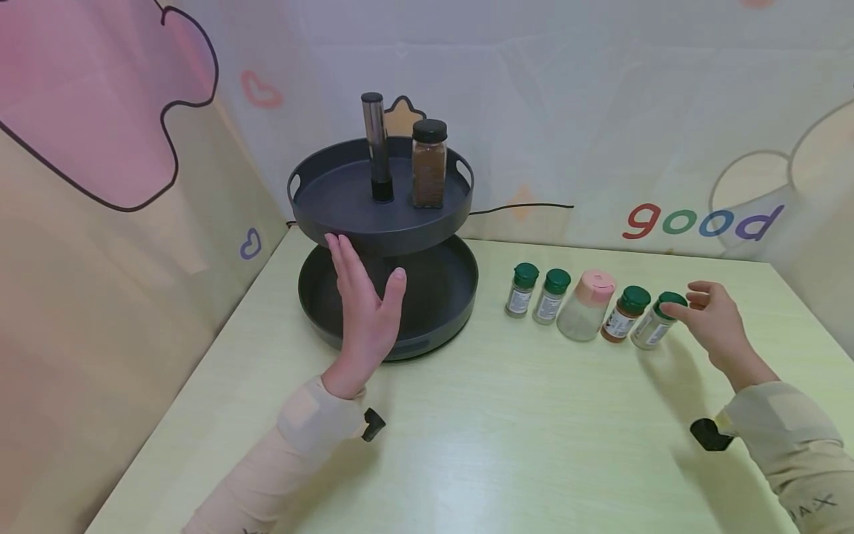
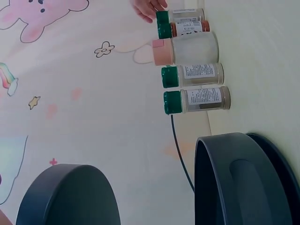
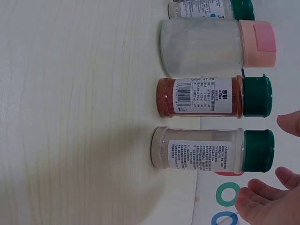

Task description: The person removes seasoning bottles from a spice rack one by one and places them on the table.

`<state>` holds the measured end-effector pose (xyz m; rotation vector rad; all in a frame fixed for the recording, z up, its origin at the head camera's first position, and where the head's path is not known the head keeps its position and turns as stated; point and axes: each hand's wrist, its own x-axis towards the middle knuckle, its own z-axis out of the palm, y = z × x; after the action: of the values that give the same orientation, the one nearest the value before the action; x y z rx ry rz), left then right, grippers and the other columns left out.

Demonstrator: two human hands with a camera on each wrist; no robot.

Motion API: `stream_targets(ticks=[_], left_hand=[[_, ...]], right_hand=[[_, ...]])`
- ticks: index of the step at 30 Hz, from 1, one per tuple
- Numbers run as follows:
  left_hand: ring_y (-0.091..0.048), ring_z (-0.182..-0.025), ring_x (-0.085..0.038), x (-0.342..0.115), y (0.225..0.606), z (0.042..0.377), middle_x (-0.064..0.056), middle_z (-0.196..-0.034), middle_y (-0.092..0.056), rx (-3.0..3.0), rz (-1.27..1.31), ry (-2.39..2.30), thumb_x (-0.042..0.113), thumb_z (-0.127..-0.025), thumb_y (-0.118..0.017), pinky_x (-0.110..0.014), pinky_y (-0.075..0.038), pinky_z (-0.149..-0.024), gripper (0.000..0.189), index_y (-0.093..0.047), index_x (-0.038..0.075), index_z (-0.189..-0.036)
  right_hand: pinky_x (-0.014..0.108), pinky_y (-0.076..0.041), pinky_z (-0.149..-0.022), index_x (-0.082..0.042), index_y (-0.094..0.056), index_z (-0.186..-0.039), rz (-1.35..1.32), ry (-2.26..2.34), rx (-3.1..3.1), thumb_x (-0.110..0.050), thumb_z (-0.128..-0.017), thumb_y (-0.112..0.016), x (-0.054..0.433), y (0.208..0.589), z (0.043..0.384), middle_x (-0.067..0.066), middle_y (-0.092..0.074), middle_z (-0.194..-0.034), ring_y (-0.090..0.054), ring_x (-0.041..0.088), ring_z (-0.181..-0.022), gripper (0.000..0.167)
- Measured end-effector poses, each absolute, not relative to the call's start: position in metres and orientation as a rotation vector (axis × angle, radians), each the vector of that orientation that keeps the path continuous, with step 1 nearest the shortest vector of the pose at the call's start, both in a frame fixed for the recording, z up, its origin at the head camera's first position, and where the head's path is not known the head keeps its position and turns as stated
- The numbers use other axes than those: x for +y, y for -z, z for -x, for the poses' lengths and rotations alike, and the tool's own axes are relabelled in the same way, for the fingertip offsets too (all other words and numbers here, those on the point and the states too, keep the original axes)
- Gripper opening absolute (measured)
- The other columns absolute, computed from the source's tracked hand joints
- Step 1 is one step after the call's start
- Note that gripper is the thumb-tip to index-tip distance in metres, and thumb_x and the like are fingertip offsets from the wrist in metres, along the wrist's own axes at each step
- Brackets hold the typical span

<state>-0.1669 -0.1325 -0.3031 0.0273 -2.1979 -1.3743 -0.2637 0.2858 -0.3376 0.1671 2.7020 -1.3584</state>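
Observation:
My left hand is raised with straight fingers, its fingertips right at the front wall of the upper tray of a dark two-tier stand. My right hand hovers at the rightmost spice jar, a pale-filled one with a green lid. In the right wrist view its thumb and curved fingers lie apart on either side of that lid, with gaps between. Left of this jar stand a red-brown spice jar, a glass shaker with a pink lid and two more green-lidded jars.
On the upper tray stand a slim silver-and-black cylinder and a square black-capped jar of brown spice. Below is the lower tray. A thin black cable runs along the printed backdrop behind the table.

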Motion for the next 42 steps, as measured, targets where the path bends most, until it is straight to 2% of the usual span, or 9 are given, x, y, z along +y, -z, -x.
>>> stream_targets(ticks=[7, 23, 37, 42], left_hand=[[0.013, -0.136, -0.014, -0.135, 0.303, 0.169, 0.001, -0.148, 0.018, -2.197, -0.029, 1.345, 0.048, -0.087, -0.04, -0.048, 0.001, -0.109, 0.082, 0.008, 0.009, -0.142], [0.012, -0.136, -0.013, -0.156, 0.3, 0.18, -0.001, -0.149, 0.015, -2.153, -0.113, 1.356, 0.053, -0.088, -0.034, -0.046, 0.004, -0.109, 0.08, 0.006, 0.009, -0.142], [0.012, -0.137, -0.02, -0.166, 0.293, 0.187, -0.007, -0.149, 0.014, -2.151, -0.184, 1.368, 0.046, -0.09, -0.035, -0.045, 0.002, -0.11, 0.078, 0.006, 0.006, -0.142], [0.012, -0.137, -0.02, -0.17, 0.291, 0.191, -0.005, -0.149, 0.015, -2.151, -0.214, 1.396, 0.045, -0.09, -0.036, -0.041, 0.002, -0.111, 0.078, 0.008, 0.006, -0.141]], right_hand=[[0.066, -0.024, -0.092, 0.005, -0.004, -0.138, -0.156, 1.373, 2.703, -0.041, -0.086, -0.047, 0.283, 0.337, 0.265, 0.033, -0.008, -0.141, -0.019, 0.05, -0.124, 0.082], [0.06, -0.026, -0.096, 0.006, -0.01, -0.137, -0.102, 1.386, 2.764, -0.039, -0.087, -0.047, 0.269, 0.332, 0.265, 0.031, -0.014, -0.141, -0.021, 0.047, -0.124, 0.076], [0.062, -0.026, -0.095, 0.006, -0.012, -0.136, -0.082, 1.349, 2.814, -0.041, -0.087, -0.046, 0.265, 0.322, 0.262, 0.031, -0.015, -0.141, -0.018, 0.049, -0.125, 0.076], [0.062, -0.025, -0.095, 0.005, -0.013, -0.137, -0.058, 1.344, 2.834, -0.041, -0.087, -0.046, 0.262, 0.318, 0.262, 0.03, -0.015, -0.142, -0.017, 0.048, -0.127, 0.075]])
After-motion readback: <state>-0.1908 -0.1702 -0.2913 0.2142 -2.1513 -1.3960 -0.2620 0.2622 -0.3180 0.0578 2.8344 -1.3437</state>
